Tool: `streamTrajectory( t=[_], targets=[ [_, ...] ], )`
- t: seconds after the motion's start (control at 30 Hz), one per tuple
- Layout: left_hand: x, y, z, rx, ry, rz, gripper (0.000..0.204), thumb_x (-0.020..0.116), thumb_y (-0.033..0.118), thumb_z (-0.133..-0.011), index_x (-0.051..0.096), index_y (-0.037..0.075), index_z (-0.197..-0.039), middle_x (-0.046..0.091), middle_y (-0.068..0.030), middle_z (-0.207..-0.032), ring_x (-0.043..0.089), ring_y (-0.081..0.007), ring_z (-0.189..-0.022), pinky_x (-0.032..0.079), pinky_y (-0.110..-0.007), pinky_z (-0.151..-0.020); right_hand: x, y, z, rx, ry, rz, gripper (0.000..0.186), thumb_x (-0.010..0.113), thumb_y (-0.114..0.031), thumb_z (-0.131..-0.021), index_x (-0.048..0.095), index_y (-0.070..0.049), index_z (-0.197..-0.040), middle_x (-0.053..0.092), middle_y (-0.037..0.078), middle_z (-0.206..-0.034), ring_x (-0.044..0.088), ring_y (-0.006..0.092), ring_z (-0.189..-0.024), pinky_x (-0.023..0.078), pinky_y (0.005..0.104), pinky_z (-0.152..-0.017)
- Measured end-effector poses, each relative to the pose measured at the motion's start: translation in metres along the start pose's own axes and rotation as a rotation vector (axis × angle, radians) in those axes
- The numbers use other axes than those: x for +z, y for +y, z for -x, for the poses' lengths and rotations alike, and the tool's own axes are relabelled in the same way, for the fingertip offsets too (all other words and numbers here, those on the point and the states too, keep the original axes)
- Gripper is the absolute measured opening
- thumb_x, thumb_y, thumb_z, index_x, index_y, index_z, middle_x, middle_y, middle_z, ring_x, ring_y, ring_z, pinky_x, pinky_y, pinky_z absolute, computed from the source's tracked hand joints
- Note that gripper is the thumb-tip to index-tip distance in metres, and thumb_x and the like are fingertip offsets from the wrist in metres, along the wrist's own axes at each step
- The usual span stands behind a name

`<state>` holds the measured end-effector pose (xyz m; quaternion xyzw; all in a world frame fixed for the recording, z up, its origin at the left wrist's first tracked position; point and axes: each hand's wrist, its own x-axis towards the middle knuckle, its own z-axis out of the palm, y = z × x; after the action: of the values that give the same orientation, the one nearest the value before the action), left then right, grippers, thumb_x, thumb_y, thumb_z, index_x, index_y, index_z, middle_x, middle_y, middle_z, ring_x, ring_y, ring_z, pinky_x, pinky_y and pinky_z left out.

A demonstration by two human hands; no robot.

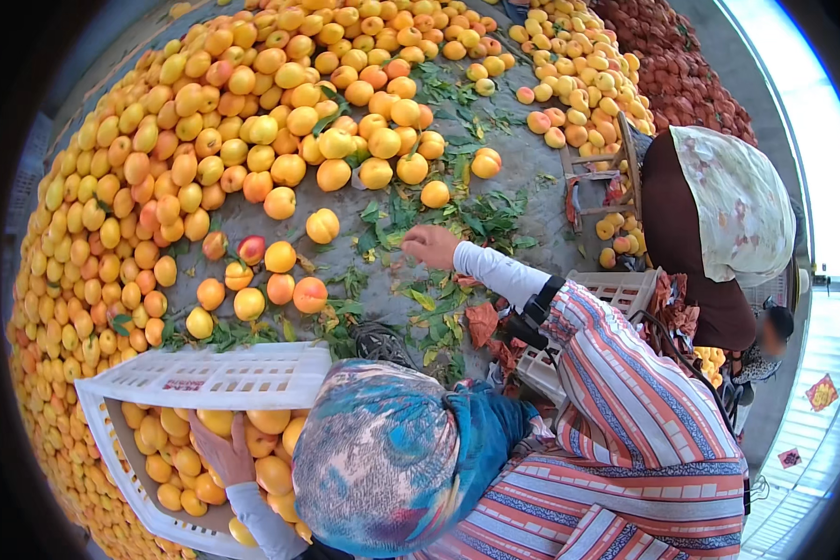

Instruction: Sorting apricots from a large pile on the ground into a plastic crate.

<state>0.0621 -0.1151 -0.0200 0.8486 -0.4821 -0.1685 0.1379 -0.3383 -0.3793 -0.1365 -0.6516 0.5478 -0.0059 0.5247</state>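
Note:
My left hand (pixel 222 455) is down in a white plastic crate (pixel 224 371), resting on yellow peaches (pixel 273 474). Its thumb and fingers are apart, with one peach showing between them. The fingertips are partly hidden among the fruit. Stretched out over the leaf-strewn floor is my right hand (pixel 429 246), its fingers curled in and no fruit visible in it. Closest to that hand is a single yellow peach (pixel 435 194). Several more loose peaches (pixel 323 226) lie to its left, along the edge of a big heap (pixel 187 168). My right sleeve is striped.
Green leaves (pixel 485 215) are scattered across the grey floor. A second white crate (pixel 616 289) and crumpled reddish paper (pixel 482 325) lie beside my right arm. Beyond are a wooden stool (pixel 595 177), a maroon form under a floral cloth (pixel 733 201), and red netted bundles (pixel 672 75).

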Motion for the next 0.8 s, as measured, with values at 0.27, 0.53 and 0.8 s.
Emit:
streamTrajectory(
  t=[0.27,0.53,0.8],
  targets=[
    [0.0,0.018,0.005,-0.101,0.036,0.115,0.082,0.06,0.039,-0.081,0.018,-0.003,-0.137,0.025,-0.0226,-0.139,0.025,-0.0357,-0.128,0.02,-0.043,-0.105,-0.137,0.108,-0.071,0.433,0.905,0.231,0.075,0.068,-0.035,-0.069,0.035,-0.004,-0.129,0.041,0.02,-0.127,0.042,0.0355,-0.116,0.039,0.0385,-0.093],
    [-0.002,0.016,0.008,-0.142,0.023,0.123,0.079,0.059,0.037,-0.082,0.019,-0.003,-0.136,0.025,-0.0223,-0.138,0.026,-0.0361,-0.126,0.02,-0.043,-0.105,-0.145,0.11,-0.095,0.348,0.764,0.12,0.071,0.071,-0.03,-0.07,0.036,-0.012,-0.129,0.044,0.018,-0.125,0.053,0.0334,-0.102,0.048,0.0368,-0.082],
    [-0.011,0.012,0.007,-0.063,0.033,0.194,0.067,0.06,0.026,-0.082,0.027,-0.004,-0.133,0.031,-0.0209,-0.135,0.032,-0.034,-0.123,0.025,-0.041,-0.104,-0.097,-0.034,-0.023,-0.175,-0.225,-1.659,0.054,0.046,-0.049,-0.084,0.043,-0.01,-0.122,0.053,0.019,-0.109,0.056,0.0264,-0.077,0.048,0.0312,-0.058]
  ],
)
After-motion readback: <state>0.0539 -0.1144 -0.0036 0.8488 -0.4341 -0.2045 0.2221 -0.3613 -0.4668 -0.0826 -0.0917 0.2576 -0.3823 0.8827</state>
